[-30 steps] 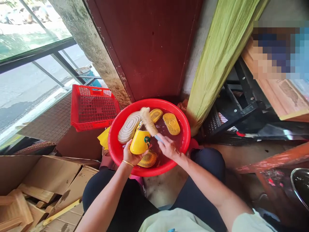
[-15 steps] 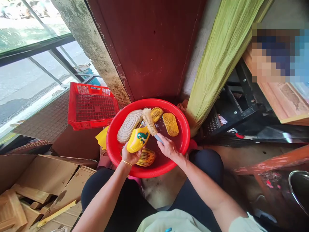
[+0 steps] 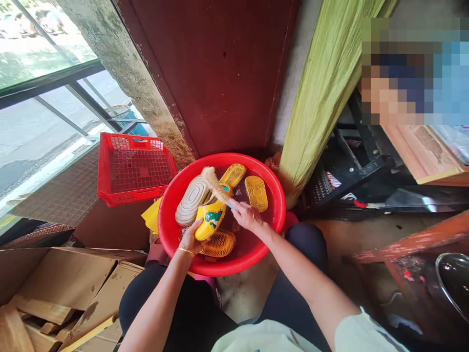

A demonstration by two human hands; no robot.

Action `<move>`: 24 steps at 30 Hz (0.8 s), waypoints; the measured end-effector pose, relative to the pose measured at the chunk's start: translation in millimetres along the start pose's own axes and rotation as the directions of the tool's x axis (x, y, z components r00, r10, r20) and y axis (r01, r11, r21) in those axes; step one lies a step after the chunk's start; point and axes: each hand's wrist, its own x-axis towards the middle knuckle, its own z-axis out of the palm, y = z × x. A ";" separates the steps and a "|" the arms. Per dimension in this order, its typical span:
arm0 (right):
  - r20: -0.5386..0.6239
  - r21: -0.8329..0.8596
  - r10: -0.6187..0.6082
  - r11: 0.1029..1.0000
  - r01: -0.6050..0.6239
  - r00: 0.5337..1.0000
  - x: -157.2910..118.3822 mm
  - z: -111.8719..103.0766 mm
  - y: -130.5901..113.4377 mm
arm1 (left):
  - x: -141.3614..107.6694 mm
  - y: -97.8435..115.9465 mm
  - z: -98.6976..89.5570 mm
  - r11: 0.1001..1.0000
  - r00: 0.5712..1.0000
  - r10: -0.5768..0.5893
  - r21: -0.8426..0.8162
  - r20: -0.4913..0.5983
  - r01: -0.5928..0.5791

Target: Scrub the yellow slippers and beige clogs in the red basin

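My left hand (image 3: 193, 239) grips a yellow slipper (image 3: 211, 219) with a green cartoon figure on its upper, over a red basin (image 3: 166, 241) of dark water. Closed round the grey-blue handle of a bristle brush (image 3: 215, 186), my right hand (image 3: 247, 215) has the bristles at the slipper's opening. A white sole (image 3: 191, 200) lies at the basin's left. Yellow soles rest at the back (image 3: 233, 176), at the right (image 3: 257, 193) and at the front (image 3: 220, 243), the front one just beside my left hand.
A red plastic crate (image 3: 137, 168) stands left of the basin. Cardboard (image 3: 73, 274) with wood pieces lies at the lower left. Behind the basin is a dark red door (image 3: 220, 73), with a green curtain (image 3: 315, 98) to its right. A wooden table (image 3: 421, 151) stands at the right.
The brush has moved left and lies more slanted across the slipper's opening. The slipper is tilted more upright in my left hand. The view has shifted slightly.
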 end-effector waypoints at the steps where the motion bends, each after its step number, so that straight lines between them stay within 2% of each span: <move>1: -0.006 -0.001 0.047 0.999 -0.047 0.999 7.5 1.2 1.2 | -0.7 0.2 2.2 1.000 1.000 0.002 -0.001 -0.012 -0.002; 3: -0.012 -0.008 0.112 0.994 -0.113 0.994 15.9 4.1 -0.5 | -1.9 1.2 5.2 1.000 0.999 0.004 -0.021 -0.033 -0.005; 5: -0.013 -0.020 0.117 0.993 -0.117 0.993 13.6 7.5 -7.4 | -2.6 2.7 5.3 0.999 0.999 0.009 -0.049 -0.043 -0.011; 10: 0.066 -0.038 -0.092 0.995 0.095 0.994 -10.7 13.6 -19.9 | -0.4 6.7 -0.9 0.993 0.998 0.033 -0.116 -0.046 -0.038; 12: 0.065 -0.062 -0.015 0.998 0.019 0.998 -11.1 12.2 -11.2 | 1.7 6.7 -1.7 0.994 0.998 0.034 -0.101 -0.053 -0.039; 14: 0.049 -0.058 0.128 0.990 -0.125 0.991 -4.4 8.9 3.6 | 3.4 4.1 -0.2 0.998 0.999 0.028 -0.048 -0.034 -0.029; 16: 0.001 0.039 0.205 0.978 -0.205 0.979 4.0 5.9 17.8 | 3.8 -1.2 2.7 0.999 0.999 0.040 0.022 0.031 -0.040; 18: -0.092 0.217 0.228 0.955 -0.203 0.969 8.9 4.6 26.0 | 2.5 -8.0 6.4 0.989 0.989 0.092 0.102 0.119 -0.104; 20: -0.128 0.424 0.271 0.885 -0.194 0.954 8.7 4.5 27.6 | -1.0 -14.2 10.3 0.959 0.968 0.178 0.188 0.177 -0.211; 24: 0.078 0.738 0.387 0.597 -0.314 0.919 1.0 0.9 21.4 | -13.2 -18.9 18.8 0.814 0.907 0.372 0.399 0.199 -0.422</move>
